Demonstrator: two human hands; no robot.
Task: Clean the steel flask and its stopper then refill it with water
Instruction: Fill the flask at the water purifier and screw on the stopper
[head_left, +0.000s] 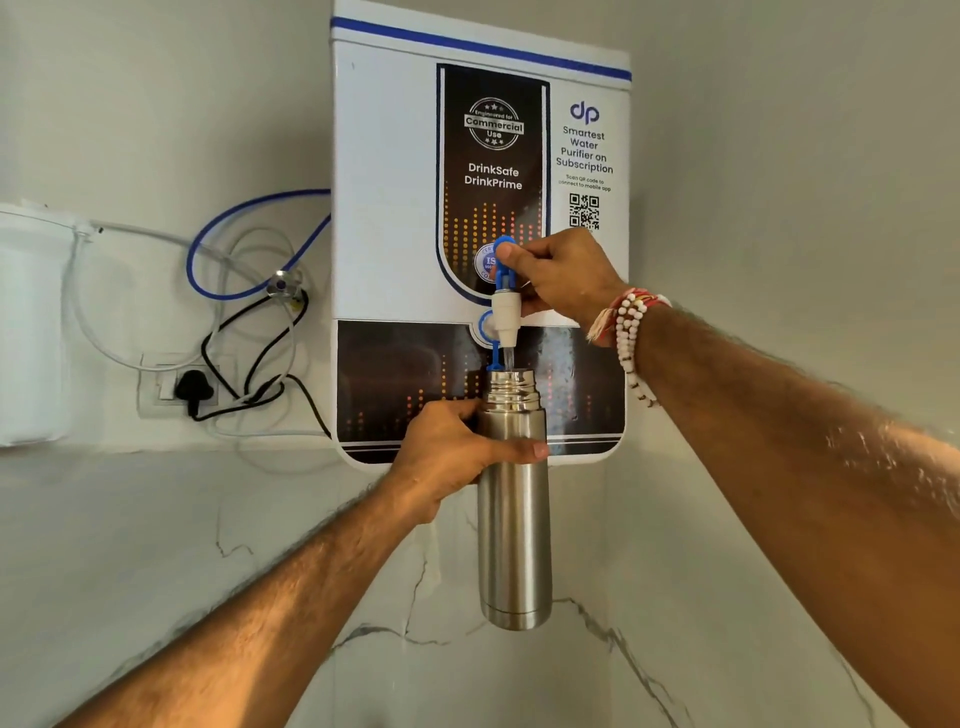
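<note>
Nearest me, the bare left forearm (291, 587) and right forearm (779, 441) reach up and away from the lower corners. My left hand (447, 457) grips the tall brushed-steel cylindrical flask (514, 519) just below its shoulder, fingers and thumb wrapped round it. The flask is upright and off any surface, most of its body hanging below the hand. Its open threaded mouth sits just under the white plastic spout (505, 317), and a thin stream of water (510, 358) runs in. My right hand (561, 275), white bead bracelet (631, 338) at the wrist, pinches the blue tap lever (503, 260) above the spout, on the white wall-mounted water purifier (384, 208).
</note>
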